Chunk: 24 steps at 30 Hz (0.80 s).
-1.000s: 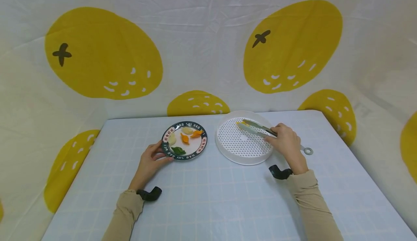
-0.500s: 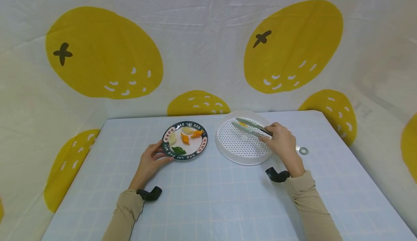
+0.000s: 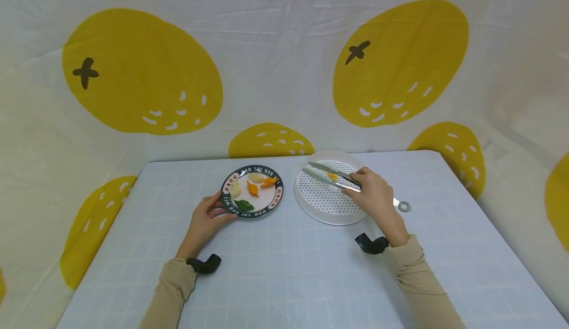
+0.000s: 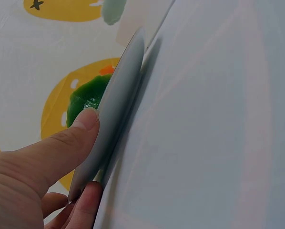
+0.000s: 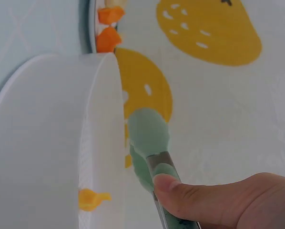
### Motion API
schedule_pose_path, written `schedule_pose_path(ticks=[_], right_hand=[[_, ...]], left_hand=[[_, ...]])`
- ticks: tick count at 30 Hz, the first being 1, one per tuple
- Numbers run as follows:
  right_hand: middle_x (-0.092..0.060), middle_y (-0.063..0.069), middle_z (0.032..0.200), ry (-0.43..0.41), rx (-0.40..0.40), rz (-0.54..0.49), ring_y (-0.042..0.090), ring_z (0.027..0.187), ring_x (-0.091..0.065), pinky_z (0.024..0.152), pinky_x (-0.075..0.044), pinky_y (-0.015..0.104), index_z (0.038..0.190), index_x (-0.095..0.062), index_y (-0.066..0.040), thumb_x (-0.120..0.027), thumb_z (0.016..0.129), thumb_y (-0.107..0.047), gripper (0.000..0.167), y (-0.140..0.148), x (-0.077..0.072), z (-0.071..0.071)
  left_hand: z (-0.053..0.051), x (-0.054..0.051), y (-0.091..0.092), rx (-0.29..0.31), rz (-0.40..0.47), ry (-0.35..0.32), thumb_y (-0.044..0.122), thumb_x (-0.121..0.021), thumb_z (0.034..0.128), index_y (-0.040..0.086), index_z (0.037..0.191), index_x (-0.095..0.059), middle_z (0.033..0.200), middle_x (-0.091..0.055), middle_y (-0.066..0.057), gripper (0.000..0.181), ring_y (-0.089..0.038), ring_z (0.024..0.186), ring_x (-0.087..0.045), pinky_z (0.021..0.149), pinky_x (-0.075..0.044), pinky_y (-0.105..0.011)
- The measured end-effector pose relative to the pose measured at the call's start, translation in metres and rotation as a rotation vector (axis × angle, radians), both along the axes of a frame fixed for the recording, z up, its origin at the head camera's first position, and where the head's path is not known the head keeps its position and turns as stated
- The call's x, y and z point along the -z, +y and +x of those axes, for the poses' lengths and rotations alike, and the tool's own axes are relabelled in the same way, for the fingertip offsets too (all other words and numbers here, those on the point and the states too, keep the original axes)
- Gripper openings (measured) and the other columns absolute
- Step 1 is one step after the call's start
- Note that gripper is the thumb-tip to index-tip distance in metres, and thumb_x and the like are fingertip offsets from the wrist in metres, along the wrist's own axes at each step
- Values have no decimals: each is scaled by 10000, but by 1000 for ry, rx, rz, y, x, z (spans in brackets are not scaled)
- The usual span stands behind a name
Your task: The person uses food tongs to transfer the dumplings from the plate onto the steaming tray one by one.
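Observation:
My left hand (image 3: 207, 225) pinches the near left rim of a round plate (image 3: 224, 204), thumb on top and fingers beneath. On that plate lie toy-like dumplings: a green dumpling (image 3: 243, 205), two orange dumplings (image 3: 252, 189) and two pale ones. In my right hand (image 3: 375, 195) is a pair of tongs (image 3: 321, 177) with light green tips, held above a white round steamer tray (image 3: 306, 211) with a perforated floor. A small yellow dumpling (image 5: 91, 199) sits on the tray floor, apart from the tong tips in the right wrist view.
Plate and steamer tray stand side by side at the back of a table (image 3: 284, 279) with a pale checked cloth. Behind them hangs a white curtain (image 3: 275, 62) printed with large yellow fruit. The tongs' ring end sticks out to the right of my hand.
The right hand has moved left with the tongs, whose tips have left the yellow dumpling and now hover near the tray's left side. Left hand and plate stay put.

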State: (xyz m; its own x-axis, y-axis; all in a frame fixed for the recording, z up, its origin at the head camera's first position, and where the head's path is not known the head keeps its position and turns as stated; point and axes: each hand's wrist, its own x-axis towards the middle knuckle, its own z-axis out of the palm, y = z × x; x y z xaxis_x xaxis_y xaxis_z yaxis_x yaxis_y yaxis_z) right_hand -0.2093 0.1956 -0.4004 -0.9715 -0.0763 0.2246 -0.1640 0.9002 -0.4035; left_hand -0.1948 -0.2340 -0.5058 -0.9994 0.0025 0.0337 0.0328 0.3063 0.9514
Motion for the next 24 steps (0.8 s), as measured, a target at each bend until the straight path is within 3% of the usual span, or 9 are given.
schedule_pose_path(ticks=[4,7,11,20,24], right_hand=[[-656,99,1069,23,-41,-17,266,820,-608,529,-500,382,1199,-714,-31,-848,789,-266,491,-9,0,3],[-663,97,1063,36,-69,-29,254,823,-611,528,-505,362,1192,-719,-34,-856,781,-261,489,-18,1,6],[-663,104,1065,53,-119,-57,229,797,-593,528,-497,319,1188,-718,-19,-865,774,-247,495,-33,4,9],[-659,36,987,116,-241,-94,143,707,-533,505,-441,227,1096,-757,-44,-888,738,-216,418,-65,20,16],[-645,1,951,96,-264,-113,133,701,-528,502,-449,212,1072,-766,-69,-891,733,-215,390,-77,24,20]], left_hand=[[5,-14,5,9,-4,-14,128,-856,786,43,1533,-339,1337,-453,-178,912,-310,1187,-535,993,-533,-249],[5,-14,4,7,-4,-27,102,-848,792,43,1536,-331,1349,-446,-184,908,-316,1198,-531,1000,-530,-262],[0,-2,0,-7,1,-23,169,-878,761,90,1538,-351,1338,-457,-146,942,-287,1188,-539,969,-534,-199],[-1,-2,0,-2,14,-14,201,-894,739,94,1531,-369,1308,-465,-135,956,-279,1173,-544,958,-538,-191],[-1,-1,0,6,20,-3,194,-887,750,90,1531,-365,1317,-463,-147,946,-286,1178,-539,974,-535,-208]])
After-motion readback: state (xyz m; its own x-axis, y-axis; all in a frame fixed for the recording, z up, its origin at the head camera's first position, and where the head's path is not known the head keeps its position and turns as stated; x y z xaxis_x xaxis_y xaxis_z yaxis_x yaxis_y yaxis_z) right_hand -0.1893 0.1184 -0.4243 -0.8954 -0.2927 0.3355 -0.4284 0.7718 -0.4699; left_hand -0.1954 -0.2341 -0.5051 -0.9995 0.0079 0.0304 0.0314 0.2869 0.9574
